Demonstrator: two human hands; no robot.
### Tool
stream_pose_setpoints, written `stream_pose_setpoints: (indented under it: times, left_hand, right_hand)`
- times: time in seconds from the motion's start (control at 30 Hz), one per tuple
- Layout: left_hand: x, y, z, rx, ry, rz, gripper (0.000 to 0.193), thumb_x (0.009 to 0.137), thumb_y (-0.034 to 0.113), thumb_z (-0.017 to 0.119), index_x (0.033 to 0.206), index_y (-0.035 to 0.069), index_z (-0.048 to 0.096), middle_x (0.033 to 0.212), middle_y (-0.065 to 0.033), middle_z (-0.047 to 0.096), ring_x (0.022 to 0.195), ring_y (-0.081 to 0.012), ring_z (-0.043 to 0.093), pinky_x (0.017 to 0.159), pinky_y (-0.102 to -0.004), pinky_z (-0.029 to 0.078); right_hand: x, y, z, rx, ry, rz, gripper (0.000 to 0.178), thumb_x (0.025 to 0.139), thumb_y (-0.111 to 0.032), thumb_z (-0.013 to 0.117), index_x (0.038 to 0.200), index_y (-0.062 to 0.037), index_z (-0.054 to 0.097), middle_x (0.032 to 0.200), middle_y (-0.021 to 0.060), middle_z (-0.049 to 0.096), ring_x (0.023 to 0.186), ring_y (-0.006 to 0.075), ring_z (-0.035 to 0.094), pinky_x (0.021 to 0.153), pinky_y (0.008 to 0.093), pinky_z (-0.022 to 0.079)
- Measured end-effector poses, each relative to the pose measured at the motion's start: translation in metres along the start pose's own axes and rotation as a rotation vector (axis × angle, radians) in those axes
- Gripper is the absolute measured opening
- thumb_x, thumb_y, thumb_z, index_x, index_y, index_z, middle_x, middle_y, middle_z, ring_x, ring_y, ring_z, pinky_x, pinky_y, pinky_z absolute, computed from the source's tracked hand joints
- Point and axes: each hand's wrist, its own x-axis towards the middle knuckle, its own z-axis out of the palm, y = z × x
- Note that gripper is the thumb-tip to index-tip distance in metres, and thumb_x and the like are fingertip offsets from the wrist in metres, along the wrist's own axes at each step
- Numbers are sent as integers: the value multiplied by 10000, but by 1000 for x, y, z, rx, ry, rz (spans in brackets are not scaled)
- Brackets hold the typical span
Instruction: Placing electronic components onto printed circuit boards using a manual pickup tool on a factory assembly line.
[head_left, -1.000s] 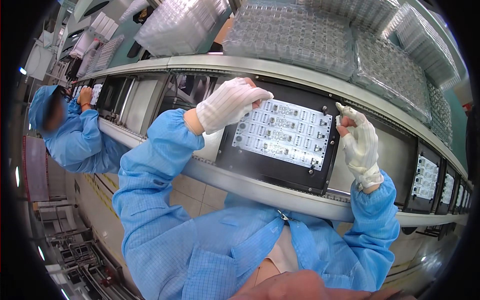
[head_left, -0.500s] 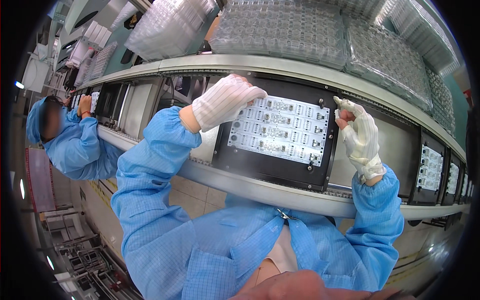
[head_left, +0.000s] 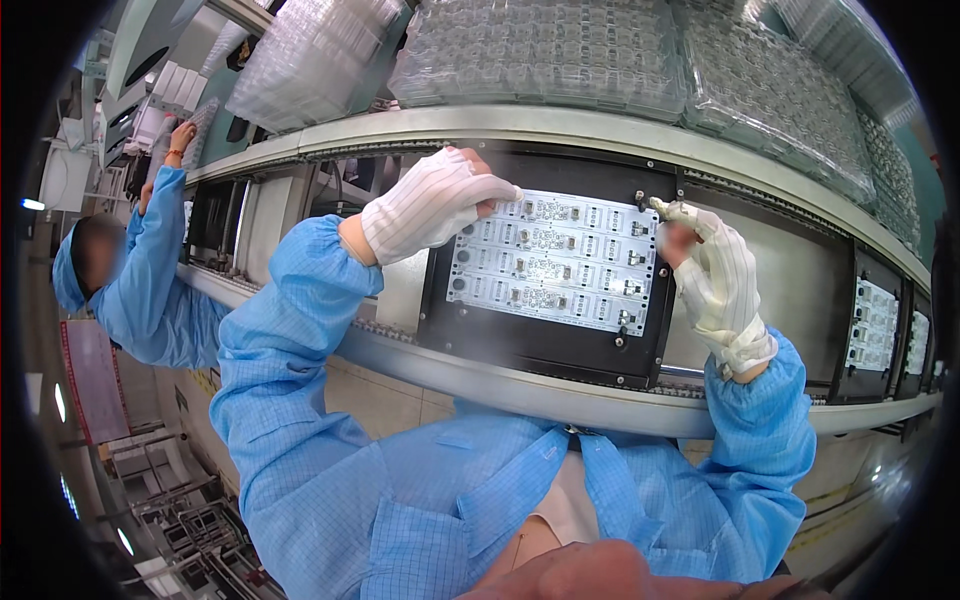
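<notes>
A white circuit board panel [head_left: 545, 265] with rows of small parts lies in a black carrier [head_left: 480, 340] on the conveyor. My left hand [head_left: 432, 203], in a white striped glove with bare fingertips, is closed over the panel's far left corner. What it pinches, if anything, is hidden. My right hand [head_left: 715, 275], gloved alike, is at the panel's far right corner, beside a small black clip [head_left: 641, 198]. Its forefinger and a blurred bare fingertip are bent but apart, with nothing visible between them.
Stacked clear plastic trays [head_left: 540, 55] stand beyond the conveyor's far rail [head_left: 560, 125]. The near rail [head_left: 520, 392] runs before me. More carriers with white boards [head_left: 872, 325] sit at right. A co-worker in blue [head_left: 150, 285] is at far left, an arm stretched over the line.
My right hand has moved left to the panel's corner. My left hand has shifted slightly left. The co-worker's arm has stretched out beyond the line.
</notes>
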Motion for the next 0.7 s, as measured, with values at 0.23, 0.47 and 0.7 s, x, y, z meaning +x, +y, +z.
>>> stream_pose_setpoints:
  times: [0.23,0.47,0.7]
  left_hand:
    - [-15,12,-23,-1,-32,-2,272,794,40,720,1056,95,675,887,-76,604,871,-275,605,800,-404,493]
    - [-23,14,-10,35,176,-26,321,766,70,754,1077,82,677,920,-96,628,864,-292,621,753,-418,513]
    - [-10,52,-16,-23,152,-118,467,725,129,811,1166,89,662,924,-73,675,900,-293,612,798,-415,492]
  right_hand:
    - [1,-42,-8,-1,-53,14,420,823,-30,749,1228,-95,661,929,77,685,843,208,641,766,333,515]
    - [8,-42,-5,-48,5,-51,429,818,-21,748,1231,-101,658,936,75,691,838,216,648,762,338,521]
    - [7,-39,-3,-37,74,-18,414,822,-30,745,1221,-117,673,929,70,692,839,213,653,778,330,525]
